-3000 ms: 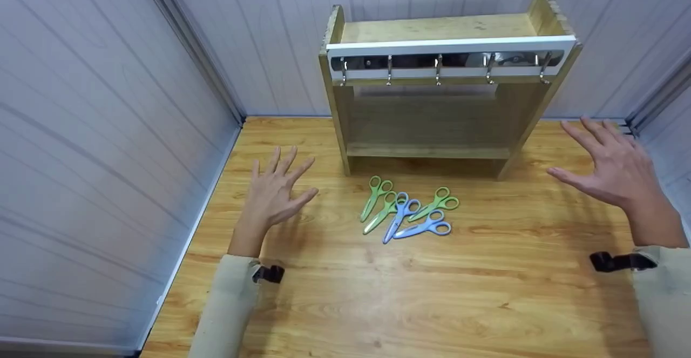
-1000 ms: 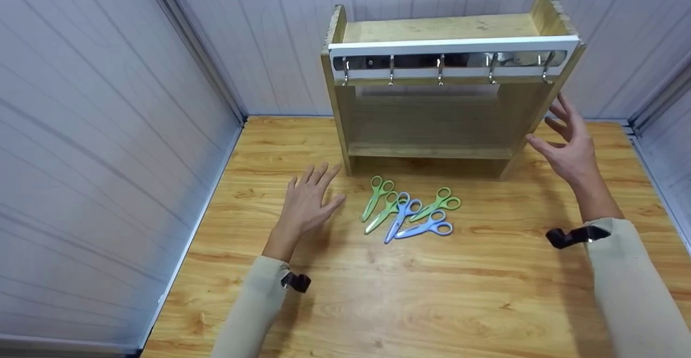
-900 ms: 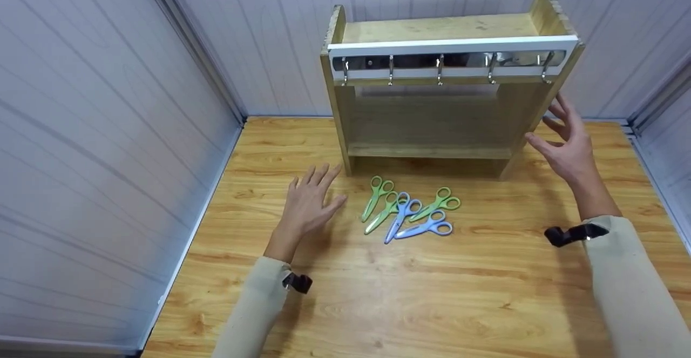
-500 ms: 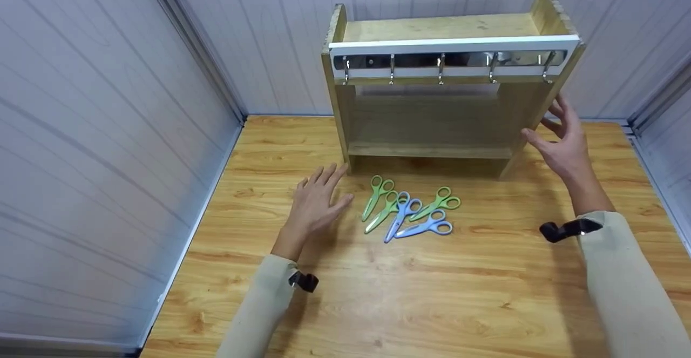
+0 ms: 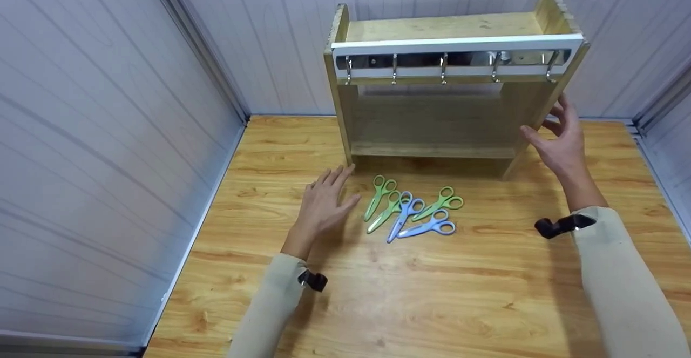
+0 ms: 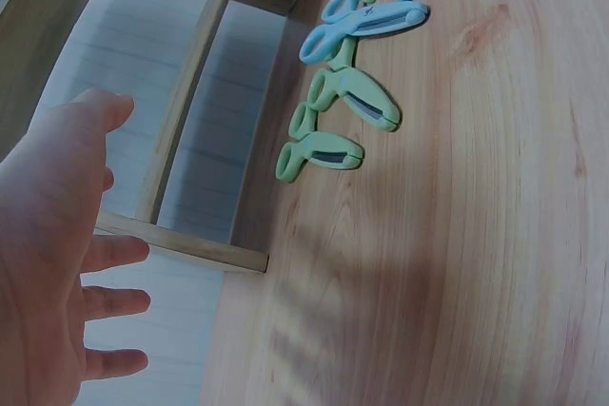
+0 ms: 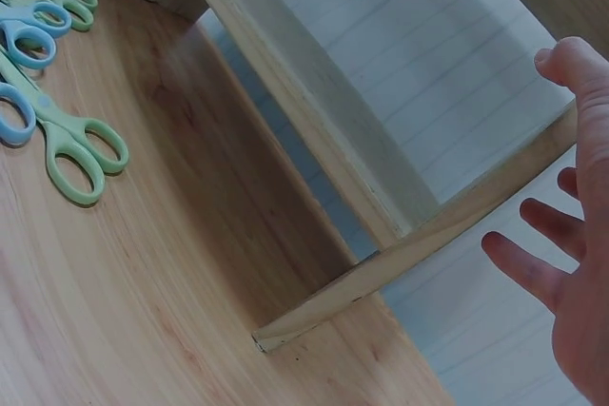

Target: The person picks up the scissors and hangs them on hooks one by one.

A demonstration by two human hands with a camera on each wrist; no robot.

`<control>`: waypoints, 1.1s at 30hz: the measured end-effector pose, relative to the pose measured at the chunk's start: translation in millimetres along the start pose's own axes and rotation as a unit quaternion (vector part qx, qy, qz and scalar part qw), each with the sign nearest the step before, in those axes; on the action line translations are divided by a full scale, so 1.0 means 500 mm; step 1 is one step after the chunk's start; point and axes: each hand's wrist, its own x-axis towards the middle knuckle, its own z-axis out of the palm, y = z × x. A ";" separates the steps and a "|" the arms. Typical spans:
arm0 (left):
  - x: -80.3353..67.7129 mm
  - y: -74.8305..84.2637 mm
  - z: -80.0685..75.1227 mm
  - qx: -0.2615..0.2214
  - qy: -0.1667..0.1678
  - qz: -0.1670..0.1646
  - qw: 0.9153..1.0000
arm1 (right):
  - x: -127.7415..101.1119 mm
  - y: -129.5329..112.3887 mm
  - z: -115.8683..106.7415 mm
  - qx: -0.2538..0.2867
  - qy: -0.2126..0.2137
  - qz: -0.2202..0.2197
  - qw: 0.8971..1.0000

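A wooden shelf unit (image 5: 432,150) stands at the back, with a white hook rail (image 5: 453,41) across its front. My right hand (image 5: 564,144) is at the unit's right side panel, thumb toward the front edge and fingers partly hidden behind it. In the right wrist view, that hand's thumb and fingers are spread around the panel (image 7: 381,268). My left hand (image 5: 322,204) hovers near the foot of the left panel, fingers extended, holding nothing. Several scissors lie between the hands, before the unit: green ones (image 5: 372,205) on the left, blue scissors (image 5: 400,220) overlapping them.
More green scissors (image 5: 440,204) and blue scissors (image 5: 430,227) lie on the right of the group. The wood-patterned tabletop (image 5: 442,304) extends toward me. Pale panel walls (image 5: 108,131) enclose the left, back and right sides.
Both hands have moved inward from wide apart: the right to the unit's right panel, the left rightward toward its left foot. The scissors and unit stay in place.
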 end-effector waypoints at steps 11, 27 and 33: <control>0.009 0.005 0.014 -0.012 0.010 -0.005 1.000 | 0.009 0.005 0.011 0.031 0.022 0.009 0.999; 0.014 0.008 0.025 -0.018 0.016 0.004 1.000 | 0.019 -0.003 0.018 -0.012 0.030 0.024 0.999; 0.013 0.005 0.028 -0.017 0.012 0.002 1.000 | 0.019 -0.008 0.025 -0.031 0.042 0.039 0.998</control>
